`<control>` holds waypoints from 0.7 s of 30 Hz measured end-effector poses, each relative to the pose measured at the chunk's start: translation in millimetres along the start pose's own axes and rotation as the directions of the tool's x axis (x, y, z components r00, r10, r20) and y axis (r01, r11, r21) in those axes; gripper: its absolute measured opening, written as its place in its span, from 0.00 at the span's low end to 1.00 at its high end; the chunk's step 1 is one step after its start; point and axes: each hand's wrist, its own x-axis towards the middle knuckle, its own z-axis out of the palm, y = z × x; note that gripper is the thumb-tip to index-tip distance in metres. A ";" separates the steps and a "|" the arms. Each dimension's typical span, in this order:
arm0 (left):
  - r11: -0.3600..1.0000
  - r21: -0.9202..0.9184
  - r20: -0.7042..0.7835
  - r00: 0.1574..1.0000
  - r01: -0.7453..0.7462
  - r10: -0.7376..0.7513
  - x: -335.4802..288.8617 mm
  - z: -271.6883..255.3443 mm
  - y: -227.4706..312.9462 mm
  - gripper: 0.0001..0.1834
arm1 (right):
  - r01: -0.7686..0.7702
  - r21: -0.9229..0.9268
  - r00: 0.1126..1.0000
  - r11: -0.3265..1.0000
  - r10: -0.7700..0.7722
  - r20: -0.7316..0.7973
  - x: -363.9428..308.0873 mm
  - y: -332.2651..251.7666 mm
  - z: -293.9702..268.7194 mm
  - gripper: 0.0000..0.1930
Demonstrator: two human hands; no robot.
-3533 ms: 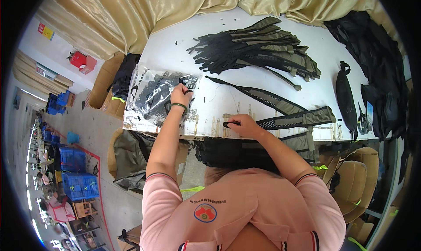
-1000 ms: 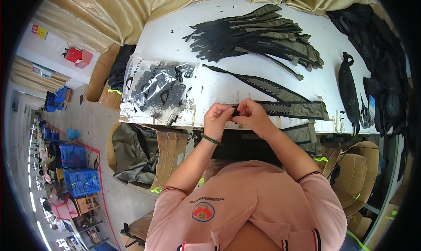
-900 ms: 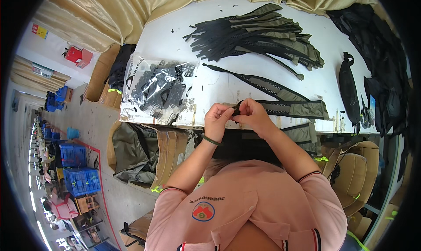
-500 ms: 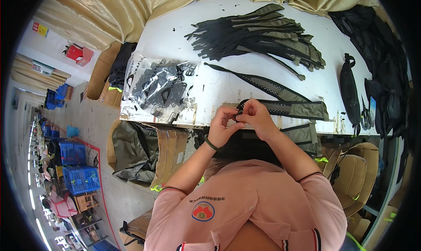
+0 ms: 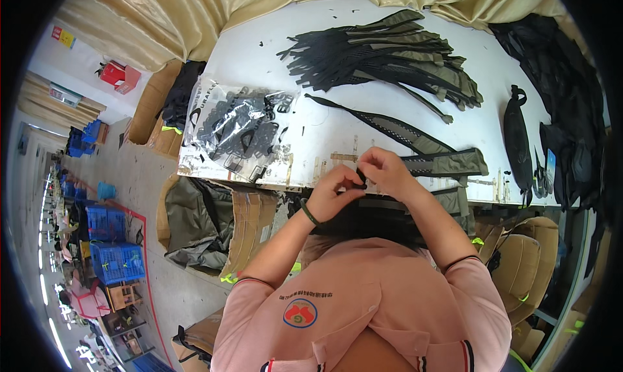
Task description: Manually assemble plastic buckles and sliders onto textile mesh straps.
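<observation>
At the table's near edge, my left hand [image 5: 333, 194] pinches a small black piece [image 5: 361, 176] at the end of a shoulder strap. Its exact shape is mostly hidden by fingers. My right hand [image 5: 387, 173] grips the same end from the other side, thumb and fingertips closed. From there the olive-and-black mesh strap [image 5: 455, 163] trails to the right over the tabletop. Just beyond it lies a second strap [image 5: 396, 129] of the same kind, stretched out diagonally. Left of my hands is a clear plastic bag [image 5: 237, 126] filled with black plastic buckles.
Farther back on the white table [image 5: 259, 60] is a heap of similar straps [image 5: 383, 60]. To the right lie a narrow black pouch [image 5: 517, 145], scissors [image 5: 540, 177] and piled black fabric [image 5: 564, 106]. Cardboard boxes [image 5: 253, 226] stand below the table edge.
Both hands have turned slightly and my left fingers have shifted lower and right along the strap end. The black piece now shows more upright between the fingertips.
</observation>
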 end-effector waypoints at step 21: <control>0.849 -0.356 -0.085 0.892 0.390 -0.445 -48.6 -23.3 -7.7 0.16 | 0.156 -0.780 0.920 0.605 -0.377 -0.109 -2.5 -37.4 -40.5 0.09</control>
